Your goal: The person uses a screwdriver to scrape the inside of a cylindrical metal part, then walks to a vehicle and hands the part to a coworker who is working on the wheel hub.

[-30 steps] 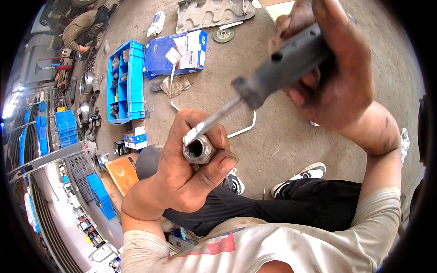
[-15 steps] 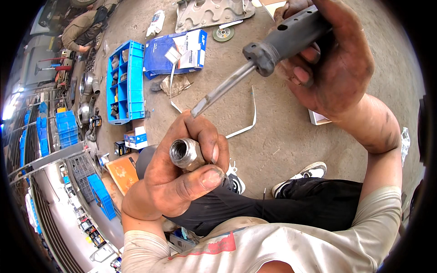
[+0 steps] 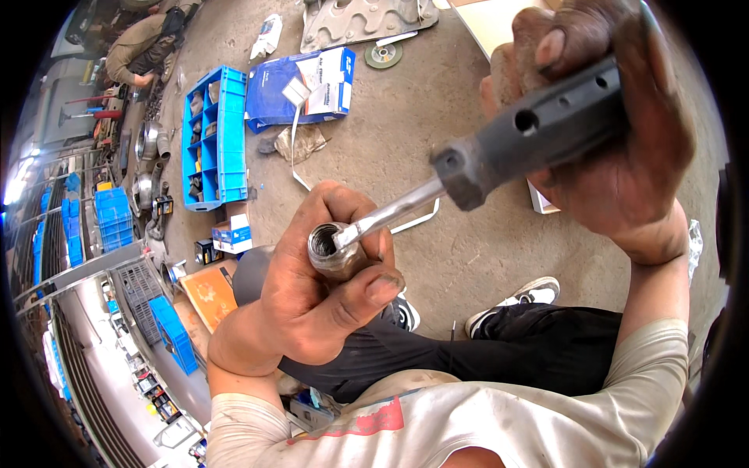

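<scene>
My left hand [image 3: 312,300] is closed round a metal nut [image 3: 341,264] with a threaded hole, its open end turned up toward me. In my right hand [image 3: 624,148] is a flat-blade screwdriver [image 3: 538,129] with a thick black handle, fingers wrapped round the grip. The shaft slants down to the left, and its blade tip lies at the rim of the nut's hole. I cannot tell whether the tip touches the thread inside. The nut's lower part is hidden by my left fingers and thumb.
Beyond my hands, a blue compartment bin [image 3: 232,148] and a blue-and-white box [image 3: 300,90] lie on the concrete floor. Farther off are a metal plate [image 3: 367,19] and a grinding disc [image 3: 384,54]. Shelving with blue crates [image 3: 115,221] stands at left. Another person [image 3: 144,51] bends over at upper left.
The screwdriver has come down, its tip going from above my left fingers to the nut's hole. My right hand has shifted right and rolled. My left hand has moved slightly right.
</scene>
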Motion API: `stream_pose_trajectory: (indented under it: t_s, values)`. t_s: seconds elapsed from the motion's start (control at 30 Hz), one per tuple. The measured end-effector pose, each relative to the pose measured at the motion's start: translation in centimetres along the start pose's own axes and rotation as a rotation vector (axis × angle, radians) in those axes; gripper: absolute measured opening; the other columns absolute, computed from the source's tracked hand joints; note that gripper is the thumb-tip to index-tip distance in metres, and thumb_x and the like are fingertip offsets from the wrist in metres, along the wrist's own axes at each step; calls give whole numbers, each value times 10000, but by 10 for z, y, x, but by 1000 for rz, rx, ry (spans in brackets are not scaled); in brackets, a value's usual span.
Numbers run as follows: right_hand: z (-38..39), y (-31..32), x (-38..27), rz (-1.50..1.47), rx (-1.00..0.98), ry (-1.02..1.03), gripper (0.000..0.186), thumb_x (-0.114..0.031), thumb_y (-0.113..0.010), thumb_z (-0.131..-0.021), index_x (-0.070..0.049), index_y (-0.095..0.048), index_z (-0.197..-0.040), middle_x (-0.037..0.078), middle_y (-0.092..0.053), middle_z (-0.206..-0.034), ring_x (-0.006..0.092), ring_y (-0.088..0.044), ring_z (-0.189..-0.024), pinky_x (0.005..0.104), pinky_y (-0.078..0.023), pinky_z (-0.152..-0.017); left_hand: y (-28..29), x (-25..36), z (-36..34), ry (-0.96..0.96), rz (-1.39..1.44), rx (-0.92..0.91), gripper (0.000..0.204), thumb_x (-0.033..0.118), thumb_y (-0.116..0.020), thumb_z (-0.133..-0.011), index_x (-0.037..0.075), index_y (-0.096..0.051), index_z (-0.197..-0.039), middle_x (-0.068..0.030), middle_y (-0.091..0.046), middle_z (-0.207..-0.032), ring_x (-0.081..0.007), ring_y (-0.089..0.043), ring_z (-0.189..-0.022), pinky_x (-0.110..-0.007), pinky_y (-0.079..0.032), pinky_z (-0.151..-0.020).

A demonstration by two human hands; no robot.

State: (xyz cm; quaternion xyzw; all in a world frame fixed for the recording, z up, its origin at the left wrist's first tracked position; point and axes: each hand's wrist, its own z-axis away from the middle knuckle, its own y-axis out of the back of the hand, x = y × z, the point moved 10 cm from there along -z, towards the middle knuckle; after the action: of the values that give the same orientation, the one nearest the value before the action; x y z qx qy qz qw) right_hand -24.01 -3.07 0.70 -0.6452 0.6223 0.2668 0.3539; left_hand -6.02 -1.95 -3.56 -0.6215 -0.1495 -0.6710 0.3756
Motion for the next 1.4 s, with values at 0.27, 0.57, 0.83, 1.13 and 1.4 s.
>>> stream_pose_trajectory:
  t_s: [0.27,0.57,0.83,1.13,1.4]
  values:
    - [7,-9,11,-269,-47,-158,406,-415,-357,-936,-33,-492,-955,66,-467,-737,114,-448,-537,263,-387,-501,6,4,-3,-97,-271,81,299,40,-627,-831,10,-383,-1001,-37,-430,-879,-31,-430,-619,-163,-365,-530]
    - [5,-21,13,-303,-149,-199,451,-485,-326,-941,-59,-471,-926,51,-444,-735,110,-433,-570,266,-387,-553,8,3,-5,-102,-276,124,311,46,-629,-831,13,-373,-1005,-39,-415,-887,-26,-444,-632,-161,-374,-529]
    - [11,-16,18,-320,-47,-226,444,-504,-388,-917,-63,-444,-917,45,-427,-755,106,-404,-588,261,-399,-572,3,4,-4,-93,-230,76,285,12,-602,-835,11,-366,-995,-47,-420,-896,-27,-440,-642,-159,-383,-540]
    - [10,-22,18,-355,-144,-156,445,-509,-397,-912,-66,-444,-921,44,-440,-740,92,-404,-572,256,-406,-576,1,3,0,-69,-183,60,262,4,-599,-829,-12,-382,-974,-56,-424,-883,-46,-435,-638,-183,-361,-536]
    - [13,-16,30,-368,18,-343,449,-475,-411,-902,-33,-492,-889,56,-482,-692,128,-475,-589,280,-421,-554,-10,2,1,-82,36,-73,268,-4,-601,-821,-37,-390,-983,-83,-416,-879,-94,-462,-640,-210,-379,-540]
